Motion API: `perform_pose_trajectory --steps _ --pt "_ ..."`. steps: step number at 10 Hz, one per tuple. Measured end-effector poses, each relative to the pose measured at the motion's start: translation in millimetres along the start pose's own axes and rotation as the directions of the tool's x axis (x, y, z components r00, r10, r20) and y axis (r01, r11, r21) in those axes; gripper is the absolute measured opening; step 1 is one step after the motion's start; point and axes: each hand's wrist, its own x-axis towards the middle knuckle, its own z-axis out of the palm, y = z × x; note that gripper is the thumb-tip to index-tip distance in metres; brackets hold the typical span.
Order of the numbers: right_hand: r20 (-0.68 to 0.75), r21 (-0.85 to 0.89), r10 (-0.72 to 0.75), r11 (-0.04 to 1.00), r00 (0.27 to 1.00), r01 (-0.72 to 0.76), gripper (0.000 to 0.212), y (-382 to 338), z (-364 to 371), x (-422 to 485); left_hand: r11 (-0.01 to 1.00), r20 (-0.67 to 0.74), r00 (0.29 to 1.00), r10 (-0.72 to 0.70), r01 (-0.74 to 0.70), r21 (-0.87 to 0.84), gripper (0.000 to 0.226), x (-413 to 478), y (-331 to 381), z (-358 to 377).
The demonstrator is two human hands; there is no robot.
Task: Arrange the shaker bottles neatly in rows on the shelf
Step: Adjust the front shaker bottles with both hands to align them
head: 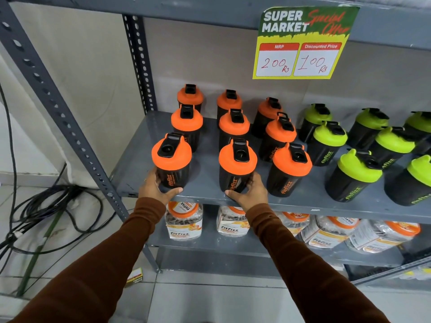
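- On the grey metal shelf (210, 194) I saw nine orange-lidded shaker bottles standing upright in three columns of three, with green-lidded shakers (330, 142) in rows to their right.
- My left hand (155, 187) was wrapped around the base of the front-left orange shaker (171, 159) — thumb across the front near the shelf edge, fingers curled behind its left side.
- My right hand (253, 190) was clasped on the base of the front-middle orange shaker (236, 166), thumb lying low across the front and fingers round the right side.
- Both held bottles stood upright on the shelf, close to its front edge, well apart from each other.
- The front-right orange shaker (289, 170) stood just beside my right hand, untouched; it leaned slightly in the wide-angle view.
- A "Super Market Special Offer" price sign (303, 43) hung from the shelf above, reading 200 and 100.
- Below, clear jars with orange lids (184, 220) sat on the lower shelf — partly hidden by my brown sleeves (116, 252).
- Black cables (46, 206) lay on the floor to the left.
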Motion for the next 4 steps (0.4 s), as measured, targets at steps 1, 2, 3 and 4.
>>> perform_pose_trajectory --steps 1,2,3,4 --pt "-0.003 -0.013 -0.002 1.0 1.0 0.002 0.08 1 1 0 1.0 -0.004 1.0 0.018 -0.018 0.013 0.083 0 -2 0" --pt "0.002 -0.011 0.004 1.0 1.0 -0.004 0.084 2 -2 -5 1.0 -0.016 1.0 0.02 -0.02 0.014 0.084 -5 1 1" --pt "0.009 -0.004 -0.005 1.0 1.0 0.005 0.086 8 -5 -6 0.999 -0.061 0.998 0.032 -0.029 0.045 0.083 -12 0 1" --pt "0.017 -0.04 -0.014 0.999 1.0 0.015 0.087 13 -8 -14 0.996 -0.154 0.988 0.005 0.009 0.09 0.079 -35 7 7"
